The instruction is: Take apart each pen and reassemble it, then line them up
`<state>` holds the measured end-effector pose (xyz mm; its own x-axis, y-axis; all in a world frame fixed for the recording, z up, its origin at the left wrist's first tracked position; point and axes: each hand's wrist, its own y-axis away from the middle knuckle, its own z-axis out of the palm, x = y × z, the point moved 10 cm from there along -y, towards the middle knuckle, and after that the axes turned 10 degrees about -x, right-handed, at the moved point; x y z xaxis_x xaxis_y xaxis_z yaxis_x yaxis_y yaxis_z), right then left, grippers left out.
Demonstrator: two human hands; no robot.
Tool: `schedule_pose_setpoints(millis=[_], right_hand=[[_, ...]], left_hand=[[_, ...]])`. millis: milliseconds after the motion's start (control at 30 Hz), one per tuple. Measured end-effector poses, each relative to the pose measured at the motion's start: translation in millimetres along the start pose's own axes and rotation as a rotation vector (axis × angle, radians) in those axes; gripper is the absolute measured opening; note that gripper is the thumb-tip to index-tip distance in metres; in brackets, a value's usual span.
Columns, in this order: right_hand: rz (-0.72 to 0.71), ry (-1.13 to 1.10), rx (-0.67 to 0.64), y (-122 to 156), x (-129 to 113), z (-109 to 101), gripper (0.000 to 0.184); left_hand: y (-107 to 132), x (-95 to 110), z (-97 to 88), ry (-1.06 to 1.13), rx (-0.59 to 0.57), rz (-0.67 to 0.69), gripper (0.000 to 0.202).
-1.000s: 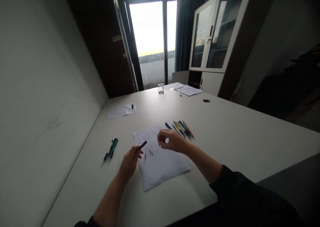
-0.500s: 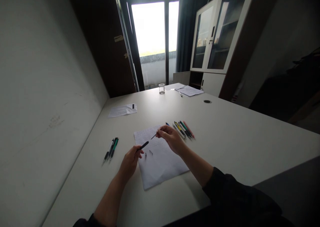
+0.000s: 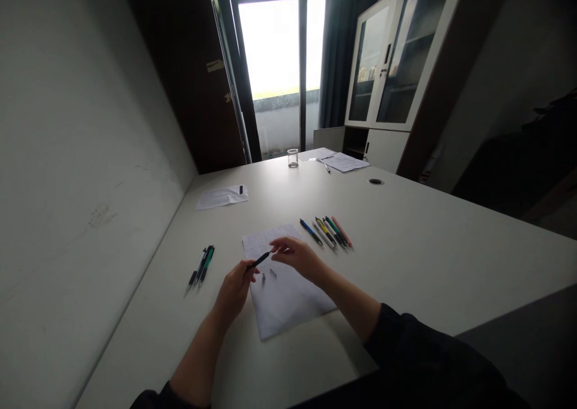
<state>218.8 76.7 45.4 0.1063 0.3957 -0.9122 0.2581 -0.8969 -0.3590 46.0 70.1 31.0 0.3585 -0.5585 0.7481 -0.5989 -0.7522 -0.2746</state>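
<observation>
My left hand (image 3: 234, 289) is closed round a black pen barrel (image 3: 258, 259) that points up and to the right, over a written sheet of paper (image 3: 288, 295). My right hand (image 3: 295, 256) pinches at the barrel's upper end; whatever thin part it grips is hidden by its fingers. Two small loose pen parts (image 3: 268, 274) lie on the paper just below the hands.
A row of several coloured pens (image 3: 327, 232) lies right of the sheet. Three pens (image 3: 201, 266) lie to the left. Farther back on the white table (image 3: 406, 235) are a paper slip (image 3: 222, 197), a glass (image 3: 293, 157) and more sheets (image 3: 340, 161). A wall runs along the left.
My right hand came down and left from holding a thin refill in the air. It now meets the tip of the barrel. My left hand has barely moved.
</observation>
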Motion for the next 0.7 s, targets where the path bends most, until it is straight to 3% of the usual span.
schedule_pose_setpoints(millis=[167,367,467,700], right_hand=[[0.043,-0.035,0.029,2.3,8.0,-8.4,0.030],[0.036,0.442,-0.152,2.2,19.0,10.6,0.018],[0.014,0.666,-0.246,2.5,27.3,24.5,0.021],[0.005,0.793,-0.339,4.6,29.3,40.0,0.017]], left_hand=[[0.4,0.2,0.3,-0.008,-0.005,0.001,0.017],[0.7,-3.0,-7.4,-0.006,0.060,-0.010,0.017],[0.7,-4.2,-7.7,-0.008,0.063,-0.015,0.016],[-0.1,-5.4,-4.5,-0.018,0.048,-0.017,0.016]])
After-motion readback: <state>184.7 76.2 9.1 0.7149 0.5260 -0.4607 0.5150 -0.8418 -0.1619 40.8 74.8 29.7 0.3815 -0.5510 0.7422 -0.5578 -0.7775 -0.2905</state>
